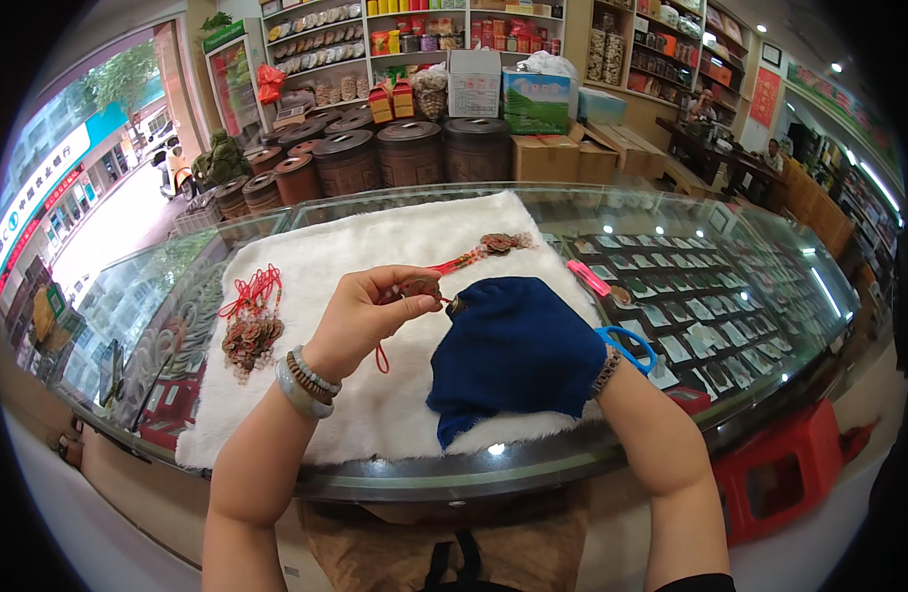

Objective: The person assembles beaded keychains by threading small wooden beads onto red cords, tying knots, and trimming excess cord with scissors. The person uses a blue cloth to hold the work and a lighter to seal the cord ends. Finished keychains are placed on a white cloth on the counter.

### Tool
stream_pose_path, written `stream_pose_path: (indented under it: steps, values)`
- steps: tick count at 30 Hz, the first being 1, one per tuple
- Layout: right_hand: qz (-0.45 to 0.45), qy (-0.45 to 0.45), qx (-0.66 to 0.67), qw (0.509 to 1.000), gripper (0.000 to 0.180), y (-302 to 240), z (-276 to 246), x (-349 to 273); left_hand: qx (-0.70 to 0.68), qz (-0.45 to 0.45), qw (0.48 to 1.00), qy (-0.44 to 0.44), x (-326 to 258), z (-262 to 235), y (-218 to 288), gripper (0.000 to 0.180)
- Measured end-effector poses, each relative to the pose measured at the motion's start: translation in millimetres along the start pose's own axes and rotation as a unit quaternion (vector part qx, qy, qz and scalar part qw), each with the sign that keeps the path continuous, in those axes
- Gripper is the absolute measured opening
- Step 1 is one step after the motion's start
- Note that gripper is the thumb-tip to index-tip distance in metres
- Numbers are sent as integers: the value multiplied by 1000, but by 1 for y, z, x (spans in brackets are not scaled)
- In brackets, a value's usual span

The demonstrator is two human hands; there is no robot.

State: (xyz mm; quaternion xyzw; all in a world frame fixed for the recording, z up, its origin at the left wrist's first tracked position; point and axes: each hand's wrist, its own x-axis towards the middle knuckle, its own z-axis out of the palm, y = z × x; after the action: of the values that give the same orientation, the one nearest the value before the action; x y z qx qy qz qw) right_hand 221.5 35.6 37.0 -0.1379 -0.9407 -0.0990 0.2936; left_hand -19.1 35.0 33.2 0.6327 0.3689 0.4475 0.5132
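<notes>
Fingers of the left hand [360, 311] pinch a small brownish coin charm [421, 287] on a red cord [461, 261], held just above the white fur mat [306, 395] that covers the glass worktop [671, 227]. That grip is narrow and closed on the charm. The right hand [518, 340] is wrapped in a dark blue cloth [493, 385] and meets the charm from the right, so rubbing it clean seems to be the step in hand.

To do this well, I would judge that the pinch should stay at the charm's edge so the cloth can reach its face, with the cord kept slack enough not to drag the knotted end [501, 242] across the fur. Short strokes close to the left fingertips would keep the piece from twisting.

From this head view much is hidden. The cloth covers the right hand wholly, so its grip cannot be told. The charm's surface is too small to read. A pile of similar red-corded charms [252, 331] lies at the mat's left, its count unclear. Blue-handled scissors [631, 345] and a pink tool [590, 278] show only partly beside the cloth.
</notes>
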Motion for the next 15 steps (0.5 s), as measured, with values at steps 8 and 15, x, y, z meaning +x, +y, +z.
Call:
stream_pose_path:
  steps: [8,15]
  values:
    - [21,-10,-5,1000,22,1,0,0,-36,-33,998,43,4,-9,-3,24]
    - [55,-37,-40,997,26,4,-2,-6,-66,-37,996,52,5,-13,-1,21]
